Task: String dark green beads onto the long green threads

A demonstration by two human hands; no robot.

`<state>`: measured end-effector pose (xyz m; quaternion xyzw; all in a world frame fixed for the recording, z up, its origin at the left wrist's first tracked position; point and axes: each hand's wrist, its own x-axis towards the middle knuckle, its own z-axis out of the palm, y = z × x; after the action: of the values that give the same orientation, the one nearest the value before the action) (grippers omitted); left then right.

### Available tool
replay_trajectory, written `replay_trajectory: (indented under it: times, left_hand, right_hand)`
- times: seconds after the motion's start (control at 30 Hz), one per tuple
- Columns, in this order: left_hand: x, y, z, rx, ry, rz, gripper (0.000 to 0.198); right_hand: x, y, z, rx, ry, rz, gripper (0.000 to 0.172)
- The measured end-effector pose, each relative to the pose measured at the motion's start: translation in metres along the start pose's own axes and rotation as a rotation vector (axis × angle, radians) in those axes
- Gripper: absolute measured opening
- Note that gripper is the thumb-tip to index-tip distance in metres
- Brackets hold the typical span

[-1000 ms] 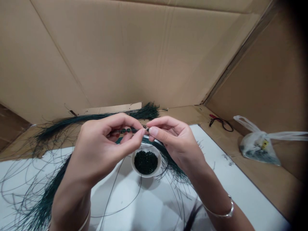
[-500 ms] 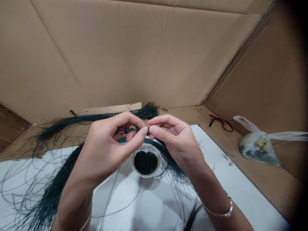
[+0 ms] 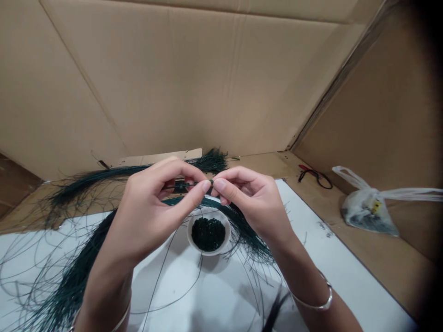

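So both hands were pinched narrow, thumb to index, tips nearly touching. The left hand [image 3: 155,203] had the dark wire [image 3: 180,186] running back under its curled fingers, and the right hand [image 3: 256,198] pinched the same wire just beside the left thumb. Looked like a close grip for control, since it's so thin. Whether the right tips had bare wire or some tiny piece on it, I couldn't tell.

The bowl [image 3: 189,242] sat just below the hands, full of dark green bits [image 3: 208,234], probably for easy reach. One bundle [image 3: 100,177] lay beyond the hands, another [image 3: 79,258] fanned out left of the left wrist, I'd guess to leave the middle free. The bag [image 3: 367,212] was well off to the right hand's right, seemingly out of the way.
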<state>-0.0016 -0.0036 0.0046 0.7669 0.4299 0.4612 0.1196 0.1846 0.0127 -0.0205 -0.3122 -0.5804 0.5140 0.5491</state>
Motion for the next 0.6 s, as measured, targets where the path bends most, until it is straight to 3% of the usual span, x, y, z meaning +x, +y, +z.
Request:
replay_trajectory:
  times: [0.17,0.3,0.6]
  left_hand:
    - [0.0,0.0001,0.002,0.013,-0.018,0.09,0.014]
    - [-0.0004,0.0033,0.0025,0.031,0.015,0.041,0.009]
    - [0.0006,-0.0012,0.0025,0.013,0.005,-0.058,0.014]
  right_hand:
    - [-0.0055,-0.0004,0.0022,-0.307,0.034,-0.213,0.011]
    - [-0.0077,-0.0016,0.0025,-0.483,0.071,-0.32,0.012]
    - [-0.007,-0.003,-0.0035,-0.482,0.033,-0.337,0.01]
